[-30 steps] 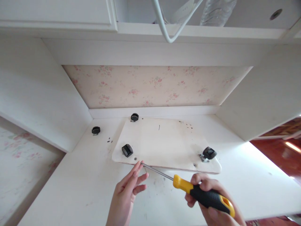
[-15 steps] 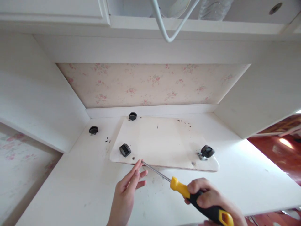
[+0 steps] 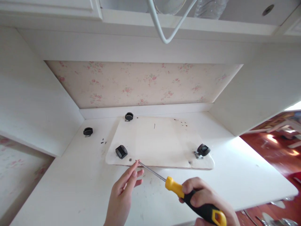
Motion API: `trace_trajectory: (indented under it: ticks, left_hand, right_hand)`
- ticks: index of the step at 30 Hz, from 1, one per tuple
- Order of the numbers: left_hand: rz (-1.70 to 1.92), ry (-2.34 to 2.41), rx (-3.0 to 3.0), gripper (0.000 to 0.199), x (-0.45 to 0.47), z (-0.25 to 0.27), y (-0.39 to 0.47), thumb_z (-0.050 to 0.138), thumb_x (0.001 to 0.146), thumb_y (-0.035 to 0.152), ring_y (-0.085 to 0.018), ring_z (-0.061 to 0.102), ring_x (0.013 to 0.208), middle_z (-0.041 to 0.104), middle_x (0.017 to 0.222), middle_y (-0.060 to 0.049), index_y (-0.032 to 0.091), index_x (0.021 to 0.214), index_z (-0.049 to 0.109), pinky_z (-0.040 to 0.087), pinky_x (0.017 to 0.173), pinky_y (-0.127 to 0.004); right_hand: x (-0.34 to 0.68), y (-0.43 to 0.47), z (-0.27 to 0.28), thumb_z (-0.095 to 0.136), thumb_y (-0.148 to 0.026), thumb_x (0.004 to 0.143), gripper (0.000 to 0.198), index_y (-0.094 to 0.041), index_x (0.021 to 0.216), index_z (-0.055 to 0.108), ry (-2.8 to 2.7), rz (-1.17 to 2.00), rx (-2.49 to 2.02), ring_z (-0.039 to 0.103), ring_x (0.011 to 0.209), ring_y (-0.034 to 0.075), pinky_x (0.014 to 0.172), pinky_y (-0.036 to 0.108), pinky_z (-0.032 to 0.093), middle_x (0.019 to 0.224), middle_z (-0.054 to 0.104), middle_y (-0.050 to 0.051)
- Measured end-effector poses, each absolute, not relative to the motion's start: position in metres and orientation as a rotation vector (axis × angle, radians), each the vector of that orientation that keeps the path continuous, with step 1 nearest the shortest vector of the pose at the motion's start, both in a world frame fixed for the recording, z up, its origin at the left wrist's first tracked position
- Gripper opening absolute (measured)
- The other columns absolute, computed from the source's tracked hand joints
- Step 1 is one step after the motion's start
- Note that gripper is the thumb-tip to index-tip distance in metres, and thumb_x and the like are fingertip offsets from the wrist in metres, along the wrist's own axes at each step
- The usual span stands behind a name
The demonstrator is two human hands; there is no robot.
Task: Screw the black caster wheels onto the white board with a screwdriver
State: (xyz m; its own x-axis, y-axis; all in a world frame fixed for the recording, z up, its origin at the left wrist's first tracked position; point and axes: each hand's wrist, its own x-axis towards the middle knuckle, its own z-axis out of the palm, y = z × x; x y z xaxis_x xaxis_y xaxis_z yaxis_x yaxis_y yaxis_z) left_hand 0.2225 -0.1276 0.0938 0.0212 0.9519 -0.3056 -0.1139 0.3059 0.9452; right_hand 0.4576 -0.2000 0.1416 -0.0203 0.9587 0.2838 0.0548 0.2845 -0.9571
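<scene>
In my right hand [image 3: 199, 199] is a screwdriver [image 3: 175, 186] with a yellow and black handle. My fingers wrap round the grip, and its metal shaft points up and left. My left hand [image 3: 124, 191] has its fingers stretched out, with a fingertip at the screwdriver's tip; whether something small is there I cannot make out. Both meet over the front edge of a white board [image 3: 155, 141] with rounded corners. Black casters stand on the board: one front left [image 3: 121, 152], one back left [image 3: 129, 116], one front right [image 3: 203, 150].
A loose black caster [image 3: 88, 131] lies on the white counter [image 3: 77, 191], left of the board. Several small dark screws [image 3: 102, 142] lie nearby. White side panels flank the counter. A pale looped cord [image 3: 166, 40] hangs from the shelf [image 3: 188, 25] above.
The whole view has shifted slightly, so most things sit a little further left. My hands and the screwdriver keep nearly the same pose at the board's front edge.
</scene>
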Motion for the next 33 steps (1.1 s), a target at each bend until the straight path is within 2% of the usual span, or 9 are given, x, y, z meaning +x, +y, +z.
trace_trajectory:
  ticks: [4, 8, 15, 18, 23, 29, 31, 33]
  left_hand:
    - [1.017, 1.208, 0.889, 0.054, 0.228, 0.095, -0.129, 0.07, 0.08, 0.059, -0.03, 0.068, 0.108, 0.064, 0.132, -0.007, 0.03, 0.125, 0.068, 0.063, 0.08, -0.035]
    - [0.991, 1.176, 0.909, 0.059, 0.234, 0.089, -0.133, 0.07, 0.079, 0.059, -0.029, 0.072, 0.094, 0.071, 0.12, -0.011, 0.028, 0.128, 0.066, 0.063, 0.074, -0.036]
    - [0.977, 1.137, 1.085, 0.052, 0.246, 0.072, -0.136, 0.065, 0.087, 0.051, -0.022, 0.07, 0.075, 0.075, 0.101, -0.012, 0.019, 0.128, 0.066, 0.062, 0.066, -0.033]
    - [0.931, 1.147, 1.169, 0.05, 0.253, 0.067, -0.136, 0.063, 0.088, 0.051, -0.02, 0.069, 0.072, 0.075, 0.096, -0.01, 0.019, 0.125, 0.068, 0.061, 0.066, -0.031]
    - [0.881, 1.163, 1.297, 0.046, 0.268, 0.064, -0.133, 0.059, 0.09, 0.052, -0.019, 0.069, 0.073, 0.075, 0.093, -0.008, 0.02, 0.122, 0.069, 0.06, 0.07, -0.028]
    - [0.888, 1.302, 1.551, 0.042, 0.274, 0.066, -0.125, 0.058, 0.088, 0.055, -0.021, 0.073, 0.081, 0.077, 0.092, -0.005, 0.023, 0.112, 0.073, 0.061, 0.067, -0.023]
    - [0.958, 1.373, 1.747, 0.036, 0.272, 0.065, -0.121, 0.058, 0.089, 0.053, -0.021, 0.073, 0.09, 0.077, 0.098, -0.003, 0.026, 0.109, 0.073, 0.061, 0.067, -0.022]
    - [1.068, 1.415, 1.983, 0.031, 0.27, 0.06, -0.117, 0.056, 0.091, 0.049, -0.021, 0.071, 0.099, 0.075, 0.106, -0.001, 0.028, 0.108, 0.073, 0.06, 0.073, -0.023]
  right_hand:
    - [0.467, -0.203, 0.133, 0.063, -0.026, 0.084, 0.02, -0.028, 0.103, 0.067, -1.324, 1.014, -0.95, 0.066, 0.088, 0.028, 0.075, 0.045, 0.057, 0.108, 0.059, 0.01]
    - [0.478, -0.212, 0.126, 0.06, -0.029, 0.087, 0.021, -0.026, 0.106, 0.066, -1.049, 0.903, -0.909, 0.065, 0.089, 0.026, 0.075, 0.044, 0.058, 0.109, 0.057, 0.01]
    - [0.537, -0.24, 0.116, 0.063, -0.025, 0.079, 0.018, -0.02, 0.093, 0.072, -0.634, 0.568, -0.907, 0.065, 0.077, 0.022, 0.057, 0.034, 0.06, 0.095, 0.064, 0.008]
    - [0.565, -0.261, 0.105, 0.065, -0.025, 0.075, 0.016, -0.02, 0.088, 0.073, -0.444, 0.458, -0.948, 0.066, 0.079, 0.02, 0.058, 0.03, 0.061, 0.093, 0.065, 0.006]
    - [0.596, -0.292, 0.084, 0.065, -0.021, 0.07, 0.018, -0.02, 0.086, 0.072, -0.216, 0.352, -0.975, 0.064, 0.092, 0.018, 0.075, 0.028, 0.061, 0.094, 0.067, 0.004]
    - [0.608, -0.295, 0.08, 0.063, -0.021, 0.068, 0.019, -0.02, 0.084, 0.072, -0.116, 0.297, -1.013, 0.063, 0.09, 0.019, 0.065, 0.026, 0.061, 0.095, 0.064, 0.003]
    - [0.608, -0.29, 0.081, 0.063, -0.021, 0.067, 0.019, -0.019, 0.083, 0.072, -0.117, 0.303, -1.022, 0.063, 0.089, 0.019, 0.063, 0.027, 0.061, 0.095, 0.064, 0.004]
    - [0.607, -0.285, 0.081, 0.064, -0.021, 0.068, 0.018, -0.019, 0.084, 0.072, -0.134, 0.322, -1.032, 0.064, 0.086, 0.019, 0.061, 0.027, 0.061, 0.096, 0.064, 0.004]
